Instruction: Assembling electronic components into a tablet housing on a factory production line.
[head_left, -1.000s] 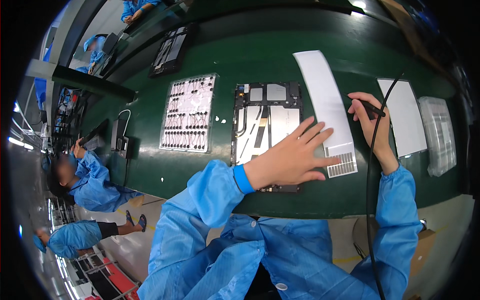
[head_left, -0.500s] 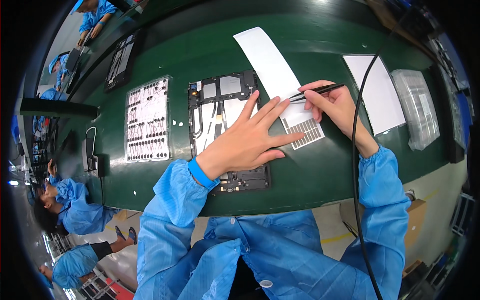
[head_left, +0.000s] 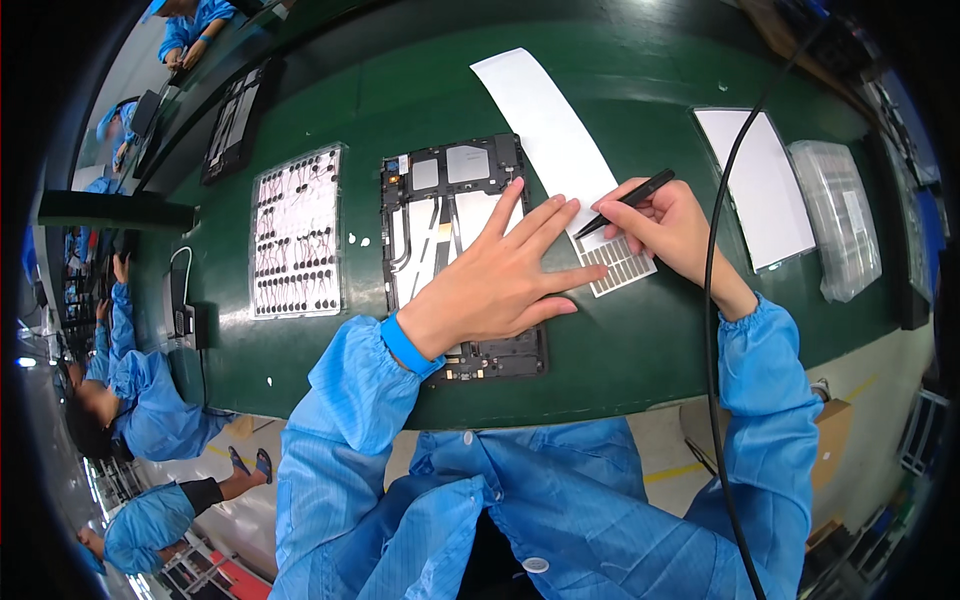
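Observation:
Black tweezers (head_left: 640,194) are pinched in my right hand (head_left: 672,232), tips down at the upper left of the grid of small greyish stickers on a long white sheet (head_left: 550,120). With fingers spread, my left hand (head_left: 490,275) reaches over a black-framed device panel (head_left: 465,165) with silver plates and cables. Its fingertips press on the sheet and beside the sticker grid (head_left: 625,265). The hand and wrist, with a blue wristband (head_left: 404,346), hide the middle of the panel.
Left of the panel lies a tray of small black wired parts (head_left: 297,235). A white sheet (head_left: 755,185) and a clear plastic box (head_left: 836,220) are at right. A black cable (head_left: 712,400) hangs across the view. Several people in blue work at far left.
My right hand has turned the tweezers from lying nearly flat to pointing down, and their tips have moved down to the sticker grid. My left hand stays spread on the sheet.

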